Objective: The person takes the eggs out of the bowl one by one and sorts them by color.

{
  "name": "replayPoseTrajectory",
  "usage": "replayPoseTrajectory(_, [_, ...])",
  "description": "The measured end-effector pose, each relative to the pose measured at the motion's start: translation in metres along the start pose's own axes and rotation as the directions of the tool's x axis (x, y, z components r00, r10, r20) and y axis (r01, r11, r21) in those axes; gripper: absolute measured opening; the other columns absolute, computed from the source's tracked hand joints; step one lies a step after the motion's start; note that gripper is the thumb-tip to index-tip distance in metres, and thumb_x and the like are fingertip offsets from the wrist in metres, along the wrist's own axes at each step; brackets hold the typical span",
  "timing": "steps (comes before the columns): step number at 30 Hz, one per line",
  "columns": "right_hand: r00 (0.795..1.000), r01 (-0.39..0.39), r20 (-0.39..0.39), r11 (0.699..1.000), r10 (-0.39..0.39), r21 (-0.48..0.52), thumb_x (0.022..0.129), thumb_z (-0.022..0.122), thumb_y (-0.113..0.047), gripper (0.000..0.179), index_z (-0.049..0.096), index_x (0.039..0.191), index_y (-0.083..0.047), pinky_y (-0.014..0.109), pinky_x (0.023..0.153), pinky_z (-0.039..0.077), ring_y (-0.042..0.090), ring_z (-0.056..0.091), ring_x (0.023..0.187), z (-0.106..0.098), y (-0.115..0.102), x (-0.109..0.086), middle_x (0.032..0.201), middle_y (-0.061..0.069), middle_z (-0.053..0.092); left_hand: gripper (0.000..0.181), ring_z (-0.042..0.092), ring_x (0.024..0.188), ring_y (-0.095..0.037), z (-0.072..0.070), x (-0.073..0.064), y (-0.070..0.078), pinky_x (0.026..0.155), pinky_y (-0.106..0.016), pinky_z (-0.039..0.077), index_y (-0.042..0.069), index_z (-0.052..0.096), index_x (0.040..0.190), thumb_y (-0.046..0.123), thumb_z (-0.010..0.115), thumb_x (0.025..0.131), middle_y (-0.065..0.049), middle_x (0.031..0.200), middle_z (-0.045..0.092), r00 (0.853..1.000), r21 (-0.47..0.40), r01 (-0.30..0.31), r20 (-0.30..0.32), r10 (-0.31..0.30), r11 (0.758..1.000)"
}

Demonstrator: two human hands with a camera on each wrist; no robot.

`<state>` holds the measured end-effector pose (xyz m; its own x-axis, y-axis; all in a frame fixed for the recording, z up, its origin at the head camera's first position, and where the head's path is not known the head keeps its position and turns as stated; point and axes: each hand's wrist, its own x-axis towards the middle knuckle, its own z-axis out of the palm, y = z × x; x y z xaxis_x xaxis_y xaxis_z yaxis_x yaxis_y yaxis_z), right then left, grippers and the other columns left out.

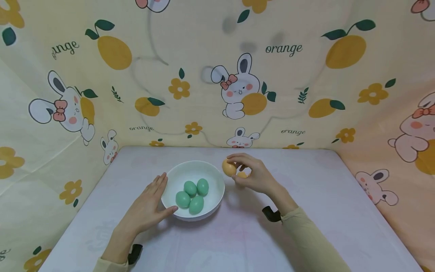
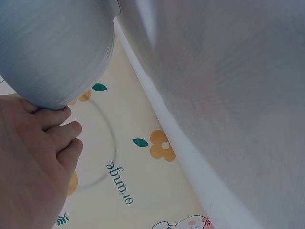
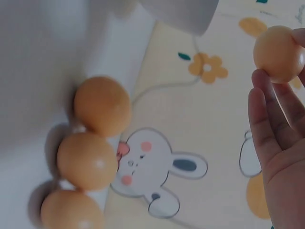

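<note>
Pale surface [image 1: 210,249], rabbit-print cloth [image 1: 190,34] behind. Left hand [image 1: 146,207] spread wide against the bowl [image 1: 215,192], likely steadying it; four green eggs [image 1: 182,199] inside. Right hand [image 1: 255,174] grip narrow, fingertips pinching one brown egg [image 1: 229,168] beside the bowl, probably for gentleness. Three loose eggs [image 3: 87,161] lined up nearby.

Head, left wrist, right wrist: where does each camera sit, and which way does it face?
Head: on the head, facing forward and down at the bowl, green eggs, left hand, right hand and sleeves.
Left wrist: on that wrist, facing the bowl's outside and printed cloth; part of the left hand shows.
Right wrist: on that wrist, facing the held egg, loose eggs and cloth; part of the right hand shows.
Shared: the held egg shows in head and right wrist.
</note>
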<state>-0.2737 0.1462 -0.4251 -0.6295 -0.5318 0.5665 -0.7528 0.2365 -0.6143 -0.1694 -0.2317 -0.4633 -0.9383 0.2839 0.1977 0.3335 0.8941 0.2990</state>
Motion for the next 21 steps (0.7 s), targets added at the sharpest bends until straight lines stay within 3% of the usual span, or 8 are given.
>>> replayPoseTrajectory(7, [0.998,-0.013,-0.055,0.999,0.011,-0.034,0.076,0.081,0.013,0.055,0.069,0.128,-0.001,0.039,0.077,0.061,0.026,0.068,0.098,-0.017,0.01,-0.012,0.133,0.018,0.066,0.103,0.024,0.157,-0.039,0.0,0.0,-0.001,0.125,-0.056,0.026,-0.004,0.028,0.161,0.063,0.066,0.092,-0.017,0.171,0.024,1.0,0.001,-0.007,-0.004,0.007,1.0])
replayPoseTrajectory(14, [0.995,-0.064,-0.08,0.995,0.058,-0.073,0.08,0.08,0.008,0.053,0.07,0.129,-0.009,0.033,0.08,0.061,0.018,0.068,0.098,-0.036,0.019,-0.026,0.134,0.01,0.067,0.103,0.023,0.157,-0.039,0.0,-0.001,-0.001,0.126,-0.056,0.026,-0.003,0.027,0.162,0.061,0.067,0.092,-0.017,0.171,0.022,1.0,0.001,0.003,0.003,-0.003,1.0])
replayPoseTrajectory(21, [0.988,-0.124,-0.108,0.983,0.11,-0.132,0.081,0.079,0.01,0.053,0.07,0.129,-0.01,0.032,0.08,0.06,0.019,0.068,0.096,-0.055,0.03,-0.04,0.133,0.008,0.067,0.102,0.023,0.157,-0.039,0.0,-0.001,0.0,0.126,-0.056,0.026,-0.003,0.027,0.162,0.061,0.067,0.093,-0.017,0.171,0.022,1.0,-0.005,0.001,-0.002,-0.001,1.0])
